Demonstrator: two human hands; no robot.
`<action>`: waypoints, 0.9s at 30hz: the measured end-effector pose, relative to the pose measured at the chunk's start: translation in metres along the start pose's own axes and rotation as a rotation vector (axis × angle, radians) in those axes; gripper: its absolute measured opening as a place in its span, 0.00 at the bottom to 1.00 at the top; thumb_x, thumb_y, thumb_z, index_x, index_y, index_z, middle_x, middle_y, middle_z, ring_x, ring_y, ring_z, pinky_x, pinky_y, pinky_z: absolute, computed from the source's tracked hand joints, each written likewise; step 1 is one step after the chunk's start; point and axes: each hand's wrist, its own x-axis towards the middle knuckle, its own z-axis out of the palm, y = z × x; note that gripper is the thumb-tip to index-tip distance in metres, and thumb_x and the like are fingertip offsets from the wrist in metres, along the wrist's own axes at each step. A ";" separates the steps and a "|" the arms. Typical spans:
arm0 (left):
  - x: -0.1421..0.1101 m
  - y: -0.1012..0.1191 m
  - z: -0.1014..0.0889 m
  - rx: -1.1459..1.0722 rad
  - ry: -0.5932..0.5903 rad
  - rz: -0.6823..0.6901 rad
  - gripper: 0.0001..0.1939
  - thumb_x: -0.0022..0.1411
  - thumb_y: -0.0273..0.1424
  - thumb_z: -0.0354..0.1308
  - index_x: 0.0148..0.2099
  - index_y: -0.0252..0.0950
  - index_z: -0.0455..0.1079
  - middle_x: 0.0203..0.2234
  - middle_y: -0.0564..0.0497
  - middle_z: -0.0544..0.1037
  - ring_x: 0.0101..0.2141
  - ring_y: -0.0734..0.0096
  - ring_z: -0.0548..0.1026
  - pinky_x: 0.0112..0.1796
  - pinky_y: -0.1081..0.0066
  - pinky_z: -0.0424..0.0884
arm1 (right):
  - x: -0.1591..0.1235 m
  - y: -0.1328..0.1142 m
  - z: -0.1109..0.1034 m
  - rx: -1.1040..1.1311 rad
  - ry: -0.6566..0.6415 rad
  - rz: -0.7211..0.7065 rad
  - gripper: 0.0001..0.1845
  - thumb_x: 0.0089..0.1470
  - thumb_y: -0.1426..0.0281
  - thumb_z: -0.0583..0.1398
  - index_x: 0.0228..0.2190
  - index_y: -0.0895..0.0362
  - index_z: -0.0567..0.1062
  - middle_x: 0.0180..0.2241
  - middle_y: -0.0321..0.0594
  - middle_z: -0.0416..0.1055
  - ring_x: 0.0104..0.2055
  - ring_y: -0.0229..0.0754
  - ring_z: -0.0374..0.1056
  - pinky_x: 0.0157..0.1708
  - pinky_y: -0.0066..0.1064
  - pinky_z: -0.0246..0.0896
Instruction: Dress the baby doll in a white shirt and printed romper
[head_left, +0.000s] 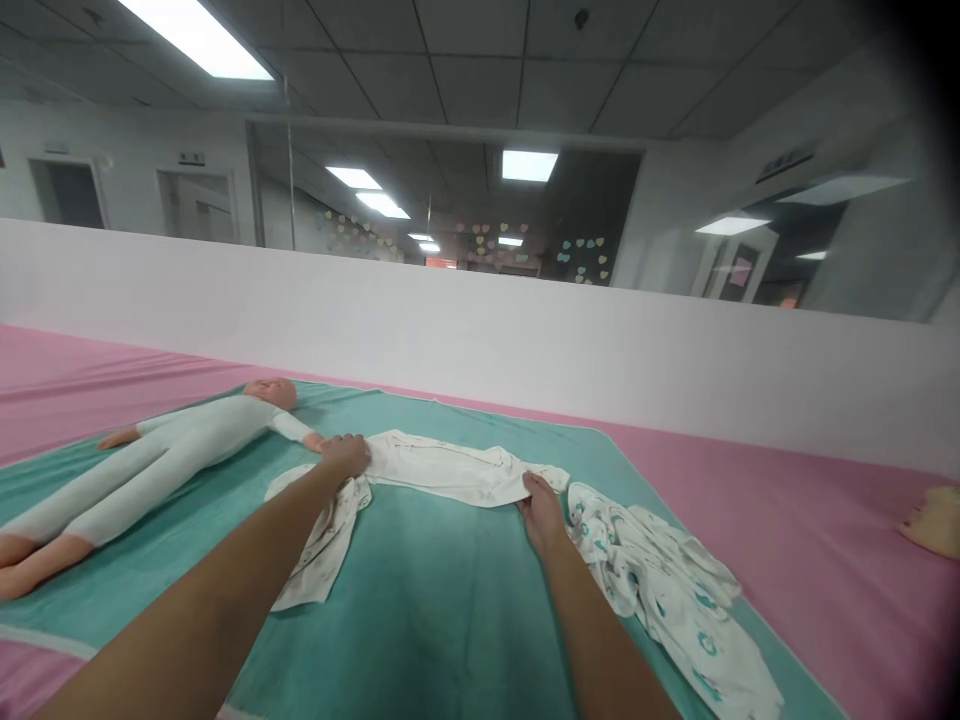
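A white baby garment [442, 472] lies stretched sideways across the green mat. My left hand [346, 456] is closed on its left end, fingers bent over the cloth. At the opposite end, my right hand [541, 508] pinches the near corner, with the thumb on top. Beneath my left forearm lies a crumpled, lightly patterned white garment [326, 550], partly hidden by the arm. To the right of my right hand is a rumpled white garment with teal prints [667, 590]. A baby doll [206, 432] in a pale suit lies face up at the left, its hand close to my left hand.
The green mat [450, 610] lies over a pink sheet [750, 490]. Behind it stands a low white wall [465, 330]. A skin-coloured object [934, 522], cut off by the frame, rests at the far right. Windows with heart-shaped paper notes [581, 258] are beyond.
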 end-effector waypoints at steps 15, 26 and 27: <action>-0.088 0.163 -0.028 -0.963 -0.324 0.782 0.29 0.57 0.43 0.57 0.58 0.38 0.61 0.53 0.41 0.67 0.51 0.59 0.67 0.49 0.63 0.66 | -0.052 -0.053 0.065 0.841 -0.436 0.301 0.22 0.53 0.56 0.58 0.45 0.55 0.72 0.46 0.43 0.73 0.50 0.48 0.68 0.48 0.41 0.66; -0.130 0.098 -0.049 -1.160 -0.701 0.452 0.26 0.47 0.43 0.65 0.46 0.34 0.72 0.43 0.42 0.76 0.44 0.54 0.73 0.43 0.63 0.70 | -0.073 -0.051 0.057 0.662 -0.738 0.363 0.29 0.47 0.70 0.64 0.52 0.58 0.67 0.42 0.45 0.75 0.46 0.50 0.71 0.48 0.42 0.63; -0.132 0.095 -0.049 -1.133 -0.600 0.392 0.25 0.45 0.42 0.66 0.43 0.33 0.72 0.41 0.43 0.77 0.42 0.53 0.74 0.41 0.63 0.70 | -0.076 -0.052 0.057 0.656 -0.764 0.367 0.29 0.47 0.70 0.63 0.52 0.57 0.67 0.43 0.46 0.74 0.47 0.50 0.70 0.49 0.42 0.62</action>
